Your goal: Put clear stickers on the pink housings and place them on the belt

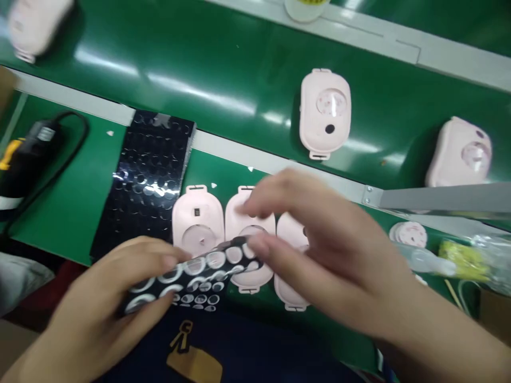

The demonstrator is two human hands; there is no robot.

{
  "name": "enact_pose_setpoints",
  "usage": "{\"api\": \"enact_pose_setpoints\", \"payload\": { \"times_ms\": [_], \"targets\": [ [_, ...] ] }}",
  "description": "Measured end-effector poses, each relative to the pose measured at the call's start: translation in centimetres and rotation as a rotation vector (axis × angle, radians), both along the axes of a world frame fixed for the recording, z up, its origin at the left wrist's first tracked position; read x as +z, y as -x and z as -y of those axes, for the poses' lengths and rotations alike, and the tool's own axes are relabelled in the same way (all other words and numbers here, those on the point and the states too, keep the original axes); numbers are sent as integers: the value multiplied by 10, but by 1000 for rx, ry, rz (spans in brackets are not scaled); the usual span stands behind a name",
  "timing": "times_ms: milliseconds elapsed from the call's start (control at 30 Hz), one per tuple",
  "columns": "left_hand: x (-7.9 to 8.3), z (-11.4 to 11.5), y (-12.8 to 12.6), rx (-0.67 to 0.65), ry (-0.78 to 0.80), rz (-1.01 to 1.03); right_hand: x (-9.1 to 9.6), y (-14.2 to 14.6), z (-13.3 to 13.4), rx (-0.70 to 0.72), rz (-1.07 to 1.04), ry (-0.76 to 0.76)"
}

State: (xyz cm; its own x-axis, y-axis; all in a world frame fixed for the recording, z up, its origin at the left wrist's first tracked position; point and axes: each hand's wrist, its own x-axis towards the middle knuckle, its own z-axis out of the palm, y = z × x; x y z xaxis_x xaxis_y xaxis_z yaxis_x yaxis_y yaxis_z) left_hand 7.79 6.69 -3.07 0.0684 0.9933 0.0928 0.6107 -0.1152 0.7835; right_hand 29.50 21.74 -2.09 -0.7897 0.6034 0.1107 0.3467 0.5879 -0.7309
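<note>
Head view — left hand (99, 298) gripping black sticker sheet (187, 282), right hand (327, 250) pinching its edge, pink shells (197, 218) beneath

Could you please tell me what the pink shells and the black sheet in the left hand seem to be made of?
The pink shells look like moulded plastic, satin finish: even colour, rounded edges, moulded tabs. The black sheet in the left hand seems thin glossy film or coated paper: it bends and glints.

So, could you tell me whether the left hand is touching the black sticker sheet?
Touching. The head view shows the left hand gripping the black sticker sheet, with its thumb pressed flat on the sheet's top face.
</note>
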Motion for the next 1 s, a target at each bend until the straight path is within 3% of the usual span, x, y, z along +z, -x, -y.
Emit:
{"api": "enact_pose_setpoints", "payload": {
  "times_ms": [100,300,467,600,700,767,900,1000],
  "targets": [
    [1,-10,-5,-72,-86,-86,12,3,13,162,-66,76],
    [-7,-9,-17,43,-140,-126,6,11,31,122,-109,-74],
    [-7,-3,-14,108,-143,83,-1,13,40,104,-113,-200],
    [16,8,-6,12,-11,135,8,9,54,102,-229,-343],
    [41,24,-6,-9,-100,-51,21,3,70,129,-276,-515],
    [54,37,-8,22,-126,-68,30,-3,78,117,-259,-557],
    [67,63,-14,53,-111,167,38,-22,86,43,-146,-369],
    [73,76,-19,40,-242,236,36,-34,96,110,-107,-155]
  ]
}}
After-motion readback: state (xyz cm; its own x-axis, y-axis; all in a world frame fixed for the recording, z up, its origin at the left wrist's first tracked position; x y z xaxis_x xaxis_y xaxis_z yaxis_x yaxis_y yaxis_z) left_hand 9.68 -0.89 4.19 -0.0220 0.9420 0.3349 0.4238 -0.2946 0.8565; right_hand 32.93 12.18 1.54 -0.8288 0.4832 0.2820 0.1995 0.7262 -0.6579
